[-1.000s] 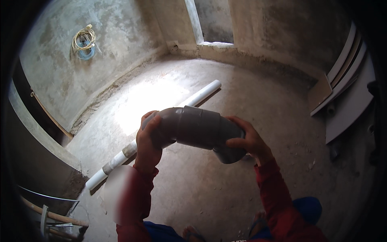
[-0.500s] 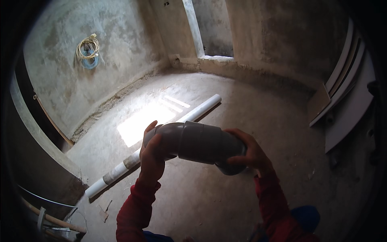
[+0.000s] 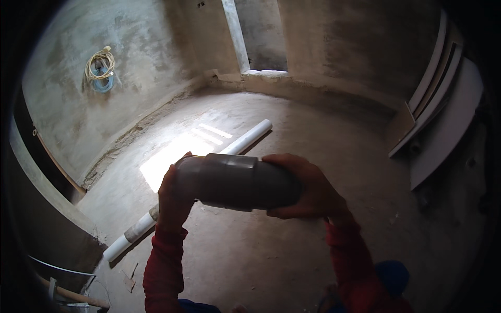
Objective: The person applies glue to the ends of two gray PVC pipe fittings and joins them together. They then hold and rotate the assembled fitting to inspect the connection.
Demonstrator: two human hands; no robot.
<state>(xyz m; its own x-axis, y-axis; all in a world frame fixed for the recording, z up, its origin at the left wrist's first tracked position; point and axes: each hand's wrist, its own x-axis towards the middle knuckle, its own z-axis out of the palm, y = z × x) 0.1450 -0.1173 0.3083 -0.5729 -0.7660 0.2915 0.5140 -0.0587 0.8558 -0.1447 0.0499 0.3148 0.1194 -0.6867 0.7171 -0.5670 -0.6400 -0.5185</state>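
A grey plastic pipe bend (image 3: 235, 182) is held up in the air above the middle of the concrete floor (image 3: 250, 255), gripped by both hands at once. Its left end is clasped by the left hand (image 3: 175, 197), while its right end is wrapped by the right hand (image 3: 315, 190), with the thumb and fingers spread to opposite sides. Both forearms are covered by red sleeves (image 3: 164, 266). Part of a long white pipe (image 3: 244, 143) is hidden behind the bend and the left hand; it is laid slantwise on the floor, its near end close to the floor's left edge and its far end pointed toward the far edge. Near the left part of that far edge, the floor is lit by a bright patch of sunlight (image 3: 167, 161). A pale yellow coil (image 3: 89, 67) and a blue coil (image 3: 103, 88) are hung together on the left wall (image 3: 151, 57). Along the floor's right edge, several boards (image 3: 446, 133) are propped up, with a smaller brown panel (image 3: 401, 130) beside them.
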